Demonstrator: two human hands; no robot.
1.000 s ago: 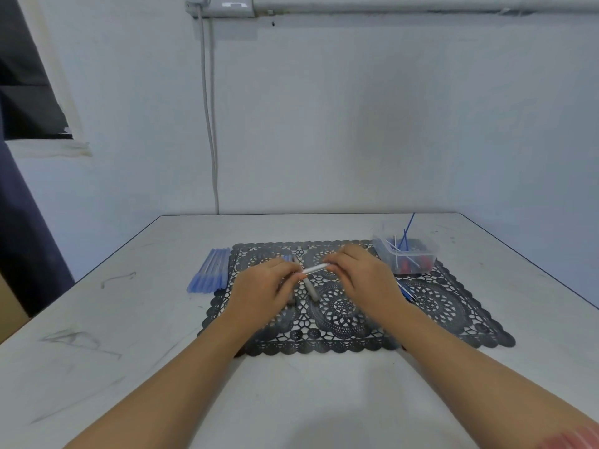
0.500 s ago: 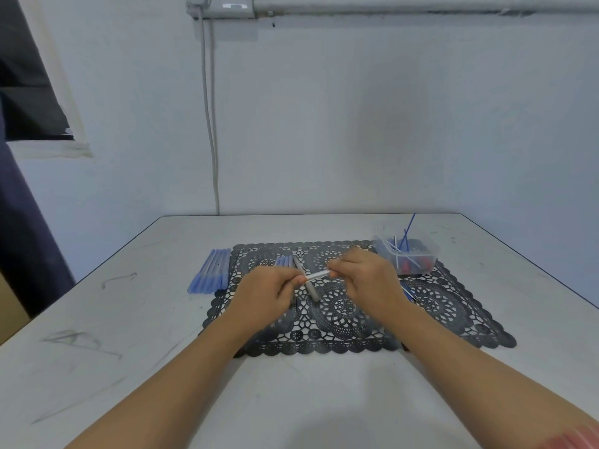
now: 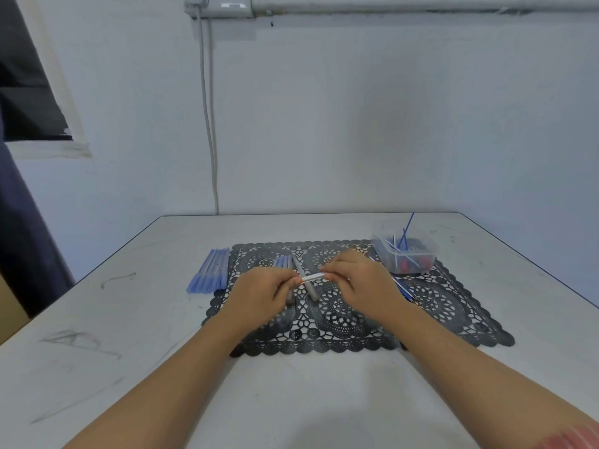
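Note:
A thin pale pen barrel (image 3: 311, 277) is held level between both hands above a black lace placemat (image 3: 437, 306). My left hand (image 3: 259, 298) pinches its left end with curled fingers. My right hand (image 3: 363, 283) pinches its right end. Under the hands a grey pen barrel (image 3: 306, 285) lies on the mat, pointing away from me. A few blue pen parts (image 3: 282, 260) lie just behind my left hand.
A row of blue pens (image 3: 210, 270) lies on the white table (image 3: 129, 335) left of the mat. A clear plastic box (image 3: 405, 256) with refills and red bits stands at the mat's far right corner. Loose blue refills (image 3: 403, 288) lie beside my right wrist.
The two hands have drawn slightly closer to me and a touch lower, still holding the pale barrel between them. Nothing on the table has shifted.

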